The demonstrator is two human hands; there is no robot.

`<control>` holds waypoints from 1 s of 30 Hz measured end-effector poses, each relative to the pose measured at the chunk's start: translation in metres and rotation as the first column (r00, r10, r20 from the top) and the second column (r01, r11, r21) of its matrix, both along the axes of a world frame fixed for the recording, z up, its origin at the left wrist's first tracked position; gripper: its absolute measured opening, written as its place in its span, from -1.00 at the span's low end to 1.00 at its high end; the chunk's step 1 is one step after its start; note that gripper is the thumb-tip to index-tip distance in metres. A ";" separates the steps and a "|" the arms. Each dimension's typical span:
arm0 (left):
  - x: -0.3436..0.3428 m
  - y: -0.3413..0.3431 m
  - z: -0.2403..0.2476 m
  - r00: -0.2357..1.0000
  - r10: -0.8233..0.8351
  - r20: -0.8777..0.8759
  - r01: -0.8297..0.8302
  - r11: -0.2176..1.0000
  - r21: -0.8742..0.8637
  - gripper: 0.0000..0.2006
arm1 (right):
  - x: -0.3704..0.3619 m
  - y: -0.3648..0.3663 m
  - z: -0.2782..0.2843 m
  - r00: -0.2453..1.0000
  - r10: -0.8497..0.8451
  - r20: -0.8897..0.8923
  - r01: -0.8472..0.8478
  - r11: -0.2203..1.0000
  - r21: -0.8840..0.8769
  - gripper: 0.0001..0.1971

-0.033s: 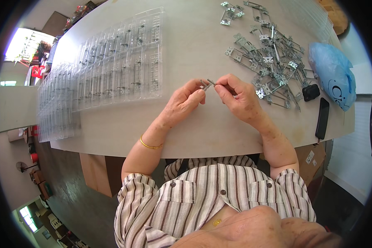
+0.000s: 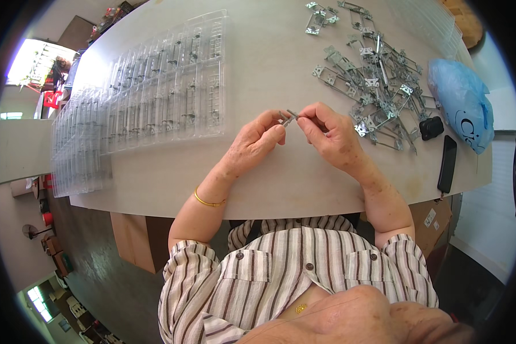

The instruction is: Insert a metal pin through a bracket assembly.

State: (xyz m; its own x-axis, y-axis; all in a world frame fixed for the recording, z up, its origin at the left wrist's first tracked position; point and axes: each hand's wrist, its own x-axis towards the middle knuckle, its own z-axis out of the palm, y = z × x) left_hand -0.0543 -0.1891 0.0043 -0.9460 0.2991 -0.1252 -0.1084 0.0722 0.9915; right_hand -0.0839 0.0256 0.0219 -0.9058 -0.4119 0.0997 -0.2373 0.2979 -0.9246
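Over the table's near middle, my left hand (image 2: 257, 137) and my right hand (image 2: 330, 137) meet at a small metal bracket piece (image 2: 291, 117). Fingers and thumb of both hands are closed on it, and much of it is hidden by them. Thin grey metal bars show between the fingertips. To the right of my right hand lies a loose pile of metal brackets (image 2: 378, 86) with thin rods and small plates. On the left, clear plastic trays (image 2: 225, 74) hold several similar metal parts in long slots.
A blue plastic bag (image 2: 461, 100) sits at the right table edge. Beside it are a small black object (image 2: 431, 128) and a black phone-like object (image 2: 448, 165). More clear trays (image 2: 424, 23) lie at the far right. Cardboard boxes (image 2: 135, 238) stand below the table (image 2: 269, 192).
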 end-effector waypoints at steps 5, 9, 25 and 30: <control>0.002 -0.003 -0.003 0.996 -0.042 -0.081 0.040 0.999 -0.029 -0.69 | 0.002 -0.003 0.013 0.962 0.033 0.271 -0.007 0.995 -0.097 -0.82; 0.000 -0.001 -0.002 0.985 -0.087 -0.151 0.070 0.991 -0.113 -0.71 | -0.001 0.003 0.016 0.898 0.168 0.406 -0.094 0.976 -0.194 -0.80; -0.005 -0.008 -0.010 0.997 -0.076 0.009 0.077 0.978 -0.195 -0.74 | -0.008 -0.015 -0.031 0.960 -0.046 -0.275 0.056 0.998 0.031 -0.74; -0.005 -0.009 -0.009 0.991 -0.118 -0.061 0.099 0.964 -0.248 -0.70 | -0.015 -0.024 -0.026 0.918 -0.216 -0.331 0.212 0.976 -0.049 -0.73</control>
State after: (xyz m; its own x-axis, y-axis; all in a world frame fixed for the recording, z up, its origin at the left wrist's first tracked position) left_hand -0.0591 -0.1985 -0.0047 -0.9190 0.3698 -0.1370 -0.0125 0.3198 0.9474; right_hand -0.0992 0.0017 -0.0045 -0.8859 -0.2085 0.4144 -0.4636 0.3651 -0.8073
